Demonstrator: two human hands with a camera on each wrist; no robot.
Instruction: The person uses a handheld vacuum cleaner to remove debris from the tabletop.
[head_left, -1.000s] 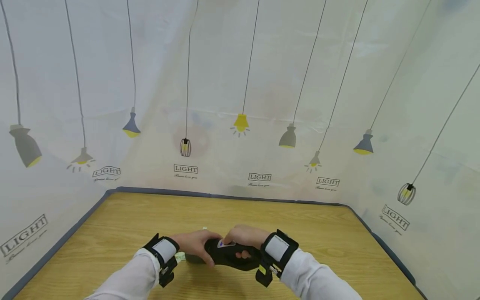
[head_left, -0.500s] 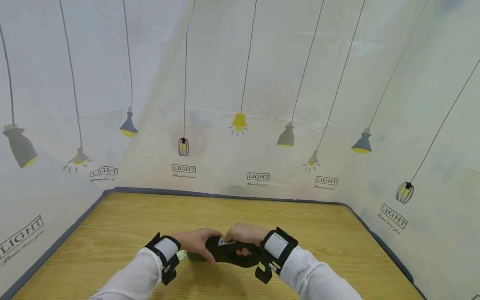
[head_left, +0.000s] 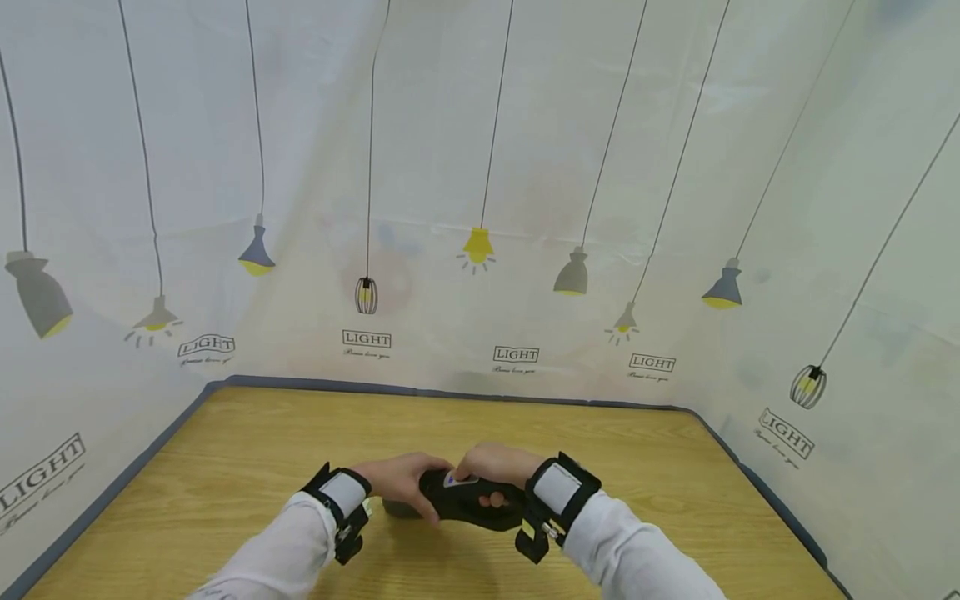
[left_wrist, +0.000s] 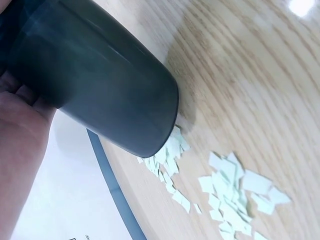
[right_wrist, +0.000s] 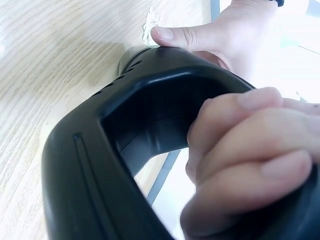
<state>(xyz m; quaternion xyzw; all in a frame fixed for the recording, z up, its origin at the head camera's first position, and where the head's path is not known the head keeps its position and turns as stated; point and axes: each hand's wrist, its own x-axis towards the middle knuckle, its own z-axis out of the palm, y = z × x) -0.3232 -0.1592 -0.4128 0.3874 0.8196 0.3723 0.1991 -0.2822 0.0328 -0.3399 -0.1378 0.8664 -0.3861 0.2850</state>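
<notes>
A black handheld vacuum cleaner (head_left: pixel 468 506) lies low over the table, held in both hands. My right hand (head_left: pixel 498 467) grips its loop handle (right_wrist: pixel 75 175), fingers curled through the opening. Around the front part, my left hand (head_left: pixel 399 482) has its thumb on the near side and fingers on the far side. The dark see-through nozzle end (left_wrist: pixel 125 90) points down and left, close over the wood. Small pale green paper scraps (left_wrist: pixel 227 195) lie in a heap before it, and a second heap of scraps (left_wrist: pixel 170 152) is partly hidden behind the nozzle. The left wrist covers most scraps in the head view.
The wood-grain table (head_left: pixel 300 425) is bordered by a grey-blue edging (head_left: pixel 420 391). White sheeting printed with hanging lamps (head_left: pixel 450 167) rises behind and at both sides. Wrist-worn camera straps (head_left: pixel 558 492) sit on both forearms.
Both hands and the vacuum cleaner have shifted slightly right in the head view, the left hand most. The scraps beside the left wrist are now mostly covered. Both grips stay the same.
</notes>
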